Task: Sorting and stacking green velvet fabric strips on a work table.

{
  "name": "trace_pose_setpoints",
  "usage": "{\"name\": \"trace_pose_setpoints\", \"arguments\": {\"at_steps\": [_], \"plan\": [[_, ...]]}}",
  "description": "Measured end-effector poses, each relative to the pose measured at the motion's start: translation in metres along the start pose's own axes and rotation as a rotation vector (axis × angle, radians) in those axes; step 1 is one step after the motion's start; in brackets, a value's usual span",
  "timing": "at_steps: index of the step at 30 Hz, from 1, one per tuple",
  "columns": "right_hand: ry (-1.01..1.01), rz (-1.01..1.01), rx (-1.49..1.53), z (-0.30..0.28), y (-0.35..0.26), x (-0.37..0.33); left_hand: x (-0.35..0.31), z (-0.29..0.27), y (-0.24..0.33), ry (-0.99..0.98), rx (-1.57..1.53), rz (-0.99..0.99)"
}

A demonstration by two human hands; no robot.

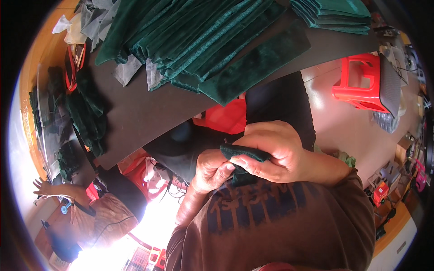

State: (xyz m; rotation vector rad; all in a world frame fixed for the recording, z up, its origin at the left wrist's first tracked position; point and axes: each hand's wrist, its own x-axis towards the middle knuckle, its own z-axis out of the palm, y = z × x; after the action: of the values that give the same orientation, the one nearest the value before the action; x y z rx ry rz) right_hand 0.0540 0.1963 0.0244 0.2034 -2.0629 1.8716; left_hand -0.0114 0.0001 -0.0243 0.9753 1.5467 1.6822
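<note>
In front of my chest I hold a small folded piece of dark green velvet fabric (244, 152). My right hand (276, 147) is closed around its right part, with the thumb laid along it. My left hand (211, 169) is closed at the fabric's left end, thumb against fingers. Part of the cloth hangs below the fingers, and the palms hide some of it. Beyond my hands, a flat green velvet strip (260, 65) lies on the edge of the dark table (149, 115). Behind that strip, many more green velvet pieces (181, 40) overlap in rows.
A folded green stack (334, 13) sits at the far right of the table. Dark green bundles (86, 113) lie at left. A red stool (361, 83) stands on the floor to the right. Another person's hand (44, 189) reaches out at lower left, beside a bright light.
</note>
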Motion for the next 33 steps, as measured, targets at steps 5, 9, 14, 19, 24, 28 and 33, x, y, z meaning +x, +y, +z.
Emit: {"name": "trace_pose_setpoints", "arguments": {"at_steps": [5,9,14,19,24,28,33], "plan": [[-0.040,0.003,0.019,-0.001,0.002,-0.004,-0.001,-0.001,0.003,-0.021,-0.032,-0.032],[0.006,0.059,0.160,0.002,0.003,-0.004,0.000,-0.002,0.002,-0.019,-0.069,-0.051],[-0.073,0.158,0.228,-0.002,0.002,-0.003,0.002,-0.006,0.002,-0.049,-0.026,-0.040],[-0.060,0.064,0.079,0.004,0.006,-0.005,-0.002,-0.003,-0.002,-0.022,-0.083,-0.059],[-0.114,0.085,0.173,0.006,0.008,-0.004,-0.009,0.001,0.004,0.074,-0.096,-0.090],[0.020,0.055,0.100,-0.014,-0.005,0.000,-0.004,-0.016,0.013,-0.033,0.186,-0.189],[0.306,-0.107,-0.040,-0.047,-0.021,0.002,-0.021,-0.035,0.026,0.212,0.395,-0.360]]}}
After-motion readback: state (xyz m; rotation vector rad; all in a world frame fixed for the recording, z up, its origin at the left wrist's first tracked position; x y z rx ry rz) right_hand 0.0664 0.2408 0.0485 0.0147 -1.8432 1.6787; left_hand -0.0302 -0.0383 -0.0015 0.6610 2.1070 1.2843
